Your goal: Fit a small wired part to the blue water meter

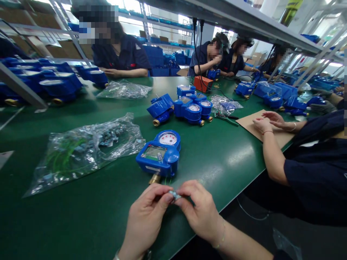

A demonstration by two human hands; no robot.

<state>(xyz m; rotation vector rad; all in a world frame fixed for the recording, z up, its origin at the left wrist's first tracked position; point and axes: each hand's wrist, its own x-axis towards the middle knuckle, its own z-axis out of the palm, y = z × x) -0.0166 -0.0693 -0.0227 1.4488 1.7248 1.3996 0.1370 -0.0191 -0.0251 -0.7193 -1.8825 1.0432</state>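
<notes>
Above the near edge of the table, my left hand (pixel 146 216) and my right hand (pixel 202 209) meet, thumbs and forefingers pinched on a small grey-blue wire seal (pixel 175 195). Thin green wire runs up from between the fingers toward a blue water meter (pixel 155 164). The meter lies just beyond my hands, with its round dial, a display window and a brass pipe end. A small clear piece (pixel 159 156) rests on its face. To the left, a clear plastic bag (pixel 89 151) holds green wires and grey-blue seals.
Several blue meters (pixel 191 108) are grouped beyond, near pliers (pixel 227 118) and another bag (pixel 123 89). A co-worker's hands (pixel 267 122) rest over cardboard (pixel 280 139) at right. Other people sit across the green table (pixel 108 202). A shelf (pixel 244 29) hangs overhead.
</notes>
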